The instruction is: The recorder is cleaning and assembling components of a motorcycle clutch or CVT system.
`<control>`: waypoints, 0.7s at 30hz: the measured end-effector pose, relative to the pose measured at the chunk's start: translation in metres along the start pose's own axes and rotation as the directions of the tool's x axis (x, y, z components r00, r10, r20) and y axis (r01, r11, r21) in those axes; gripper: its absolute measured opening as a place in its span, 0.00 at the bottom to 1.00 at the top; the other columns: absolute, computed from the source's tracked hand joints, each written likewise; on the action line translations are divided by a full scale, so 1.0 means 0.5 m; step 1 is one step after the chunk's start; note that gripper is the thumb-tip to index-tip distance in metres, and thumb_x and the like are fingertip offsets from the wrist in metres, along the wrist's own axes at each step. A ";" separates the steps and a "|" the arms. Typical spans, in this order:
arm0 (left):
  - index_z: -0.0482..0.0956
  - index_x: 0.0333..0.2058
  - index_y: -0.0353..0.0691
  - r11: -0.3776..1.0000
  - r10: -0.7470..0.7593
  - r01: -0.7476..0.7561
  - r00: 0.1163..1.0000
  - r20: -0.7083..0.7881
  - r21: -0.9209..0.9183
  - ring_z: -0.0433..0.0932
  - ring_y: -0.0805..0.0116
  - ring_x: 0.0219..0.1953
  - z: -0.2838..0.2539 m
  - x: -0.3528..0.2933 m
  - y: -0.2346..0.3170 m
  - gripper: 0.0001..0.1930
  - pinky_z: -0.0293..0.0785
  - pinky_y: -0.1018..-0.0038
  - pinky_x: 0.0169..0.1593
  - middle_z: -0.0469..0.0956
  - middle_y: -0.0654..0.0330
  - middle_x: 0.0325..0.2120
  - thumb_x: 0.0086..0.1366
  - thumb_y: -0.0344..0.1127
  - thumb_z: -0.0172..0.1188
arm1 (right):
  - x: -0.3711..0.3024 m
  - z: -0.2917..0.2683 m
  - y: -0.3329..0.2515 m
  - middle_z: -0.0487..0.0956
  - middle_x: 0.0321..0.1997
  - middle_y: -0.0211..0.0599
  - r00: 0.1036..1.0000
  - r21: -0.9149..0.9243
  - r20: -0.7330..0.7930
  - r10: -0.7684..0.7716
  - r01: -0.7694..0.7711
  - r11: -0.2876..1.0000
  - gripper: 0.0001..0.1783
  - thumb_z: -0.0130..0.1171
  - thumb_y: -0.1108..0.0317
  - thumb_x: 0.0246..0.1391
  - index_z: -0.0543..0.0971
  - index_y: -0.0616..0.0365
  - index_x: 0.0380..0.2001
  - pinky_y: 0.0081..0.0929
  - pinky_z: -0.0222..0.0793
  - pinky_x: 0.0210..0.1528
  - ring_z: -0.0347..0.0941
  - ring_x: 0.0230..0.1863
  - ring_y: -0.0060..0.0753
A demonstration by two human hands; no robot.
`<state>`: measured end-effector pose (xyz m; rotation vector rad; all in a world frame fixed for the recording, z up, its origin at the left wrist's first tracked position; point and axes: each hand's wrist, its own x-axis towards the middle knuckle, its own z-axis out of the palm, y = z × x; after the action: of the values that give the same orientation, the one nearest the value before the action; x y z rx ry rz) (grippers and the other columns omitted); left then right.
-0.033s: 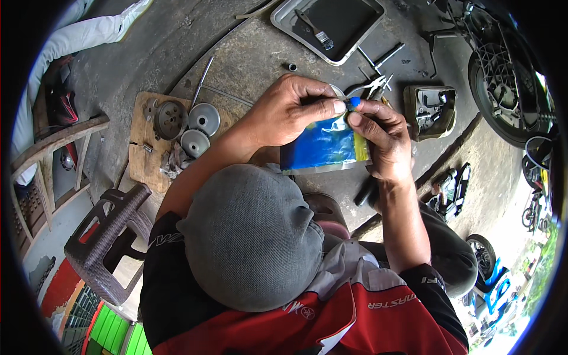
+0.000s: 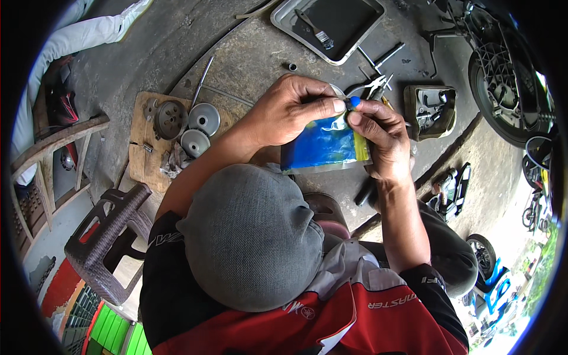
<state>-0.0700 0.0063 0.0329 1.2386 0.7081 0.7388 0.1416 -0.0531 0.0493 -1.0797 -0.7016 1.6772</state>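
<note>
Both my hands are closed on a blue and yellow plastic pouch with a pale, see-through lower edge. My left hand pinches its top edge between thumb and fingers, from the left. On the other side, my right hand grips the yellow-edged right end, thumb and index finger near the top corner. A bright blue blob, like grease, shows at the right index fingertip, between the two hands; whether it sits on the finger or on the pouch's opening I cannot tell.
Left, a wooden board bears round metal parts. Ahead, a metal tray holds a paintbrush. Pliers and a box of parts lie to the right, near a motorcycle wheel. A plastic stool stands at the left.
</note>
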 end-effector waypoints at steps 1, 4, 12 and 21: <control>0.87 0.39 0.34 0.999 -0.012 0.012 1.000 0.017 -0.038 0.83 0.77 0.35 0.001 0.001 -0.004 0.10 0.78 0.77 0.43 0.86 0.61 0.30 0.70 0.36 0.64 | 0.000 0.002 0.004 0.85 0.39 0.35 1.000 0.091 -0.018 0.012 -0.010 0.996 0.11 0.68 0.80 0.56 0.85 0.65 0.43 0.23 0.78 0.48 0.82 0.41 0.25; 0.87 0.39 0.36 0.986 -0.054 0.055 0.999 0.008 -0.157 0.81 0.79 0.36 0.005 0.006 -0.018 0.09 0.76 0.78 0.45 0.85 0.63 0.31 0.71 0.35 0.62 | 0.006 0.006 0.016 0.85 0.38 0.36 0.996 0.205 -0.054 0.076 -0.063 0.977 0.10 0.67 0.81 0.56 0.84 0.63 0.42 0.25 0.80 0.48 0.83 0.40 0.27; 0.86 0.47 0.39 0.842 -0.367 0.338 0.930 0.012 -0.421 0.82 0.71 0.46 -0.009 0.034 -0.080 0.13 0.75 0.73 0.54 0.86 0.60 0.42 0.70 0.37 0.61 | 0.034 -0.030 0.046 0.83 0.46 0.32 0.967 0.347 -0.151 0.207 -0.144 0.927 0.12 0.64 0.78 0.60 0.81 0.53 0.45 0.29 0.79 0.52 0.81 0.46 0.28; 0.77 0.56 0.44 0.971 -0.197 0.238 0.738 -0.646 -0.023 0.79 0.70 0.48 -0.145 -0.045 -0.311 0.18 0.73 0.71 0.52 0.81 0.61 0.48 0.71 0.41 0.64 | 0.014 -0.618 -0.015 0.79 0.62 0.37 0.673 -0.935 -0.123 -0.729 -0.325 -0.143 0.21 0.62 0.68 0.60 0.82 0.40 0.57 0.41 0.72 0.65 0.72 0.65 0.47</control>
<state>-0.1249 0.0028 -0.1314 0.9135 1.4344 0.9614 0.4215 -0.0557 -0.0820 -2.2637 -1.6157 -0.2390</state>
